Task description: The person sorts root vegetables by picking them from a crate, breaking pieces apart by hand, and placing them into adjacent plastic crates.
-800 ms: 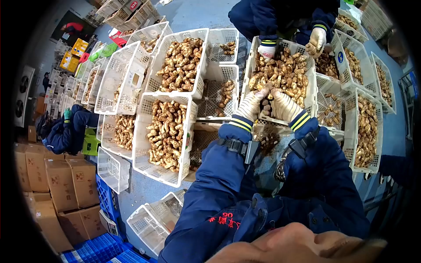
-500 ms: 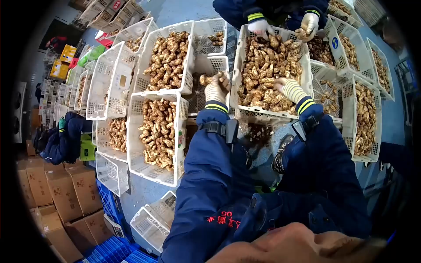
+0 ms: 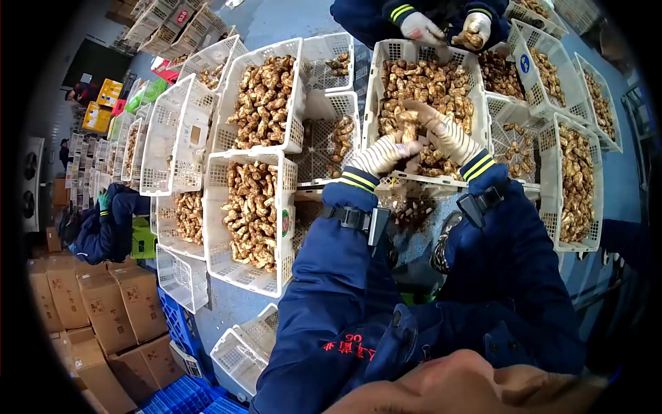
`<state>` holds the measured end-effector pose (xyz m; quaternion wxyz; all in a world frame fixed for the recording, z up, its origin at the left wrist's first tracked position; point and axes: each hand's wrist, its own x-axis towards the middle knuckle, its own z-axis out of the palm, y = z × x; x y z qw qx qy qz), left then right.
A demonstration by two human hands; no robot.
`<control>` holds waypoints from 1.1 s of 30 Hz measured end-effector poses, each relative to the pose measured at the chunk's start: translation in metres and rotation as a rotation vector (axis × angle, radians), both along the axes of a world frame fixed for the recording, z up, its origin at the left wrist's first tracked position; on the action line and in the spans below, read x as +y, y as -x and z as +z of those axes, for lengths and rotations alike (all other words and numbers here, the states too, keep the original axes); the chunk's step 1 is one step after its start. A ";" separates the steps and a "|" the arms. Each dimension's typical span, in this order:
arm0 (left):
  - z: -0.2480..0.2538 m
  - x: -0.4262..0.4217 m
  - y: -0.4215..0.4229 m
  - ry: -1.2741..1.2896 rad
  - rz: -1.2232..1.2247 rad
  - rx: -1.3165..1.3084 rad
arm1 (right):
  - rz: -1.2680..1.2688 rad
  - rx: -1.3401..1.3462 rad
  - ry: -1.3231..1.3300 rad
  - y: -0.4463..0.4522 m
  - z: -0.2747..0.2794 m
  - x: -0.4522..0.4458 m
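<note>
Both my gloved hands are over the near part of a white crate (image 3: pixel 484 110) full of brown, knobbly mushrooms (image 3: pixel 441 86). My left hand (image 3: pixel 383 153) is at the crate's front left, its fingers closed at the lower end of a pale mushroom (image 3: pixel 408 130). My right hand (image 3: pixel 448 134) reaches in from the right, its fingertips at the top of that same mushroom; its fingers are partly blurred. Left of this crate stands a basket (image 3: pixel 314 148) with a few mushrooms (image 3: pixel 341 138) along its right side.
Across the crate a co-worker's gloved hands (image 3: pixel 422 29) handle a mushroom (image 3: pixel 469 40). Filled crates stand left (image 3: pixel 281 207) and right (image 3: pixel 598 207). An empty basket (image 3: pixel 238 359) lies on the floor near cardboard boxes (image 3: pixel 107 314). Another person (image 3: pixel 103 228) sits at the far left.
My left hand has moved from the left basket, where it held mushrooms, back to the full crate. My right hand now meets it at a pale mushroom. The co-worker's hands have shifted slightly.
</note>
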<state>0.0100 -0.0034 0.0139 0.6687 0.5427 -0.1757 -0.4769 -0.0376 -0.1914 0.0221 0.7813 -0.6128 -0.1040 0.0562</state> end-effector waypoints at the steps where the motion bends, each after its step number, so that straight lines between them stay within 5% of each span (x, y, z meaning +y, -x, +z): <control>1: -0.002 -0.001 0.002 -0.056 -0.075 -0.075 | 0.027 0.141 -0.100 0.003 0.007 0.003; 4: -0.015 -0.005 0.009 -0.048 -0.056 -0.043 | 0.002 0.075 0.027 0.001 0.002 -0.003; 6: -0.053 -0.013 0.014 -0.353 0.298 -0.679 | -0.130 0.050 0.085 -0.001 -0.001 -0.004; 7: -0.029 -0.015 0.028 -0.552 0.436 -1.006 | -0.189 0.085 0.100 0.001 0.004 -0.002; 12: 0.028 -0.022 0.038 -0.848 0.268 -1.035 | -0.203 0.001 0.104 0.002 0.000 0.003; 16: 0.012 -0.020 0.037 -0.712 0.357 -1.215 | -0.212 0.010 0.081 0.000 -0.001 0.003; 28: 0.011 -0.013 0.027 -0.726 0.401 -1.180 | -0.237 0.012 0.055 -0.003 -0.006 0.002; 29: 0.015 -0.004 0.020 -0.702 0.398 -1.118 | -0.213 0.176 -0.052 -0.005 -0.010 -0.005; 31: 0.046 0.021 0.016 -0.521 0.595 -0.827 | -0.206 0.225 0.039 -0.007 -0.011 -0.018; 33: 0.043 0.055 0.009 -0.440 0.741 -0.581 | -0.192 0.158 0.587 -0.006 -0.031 -0.028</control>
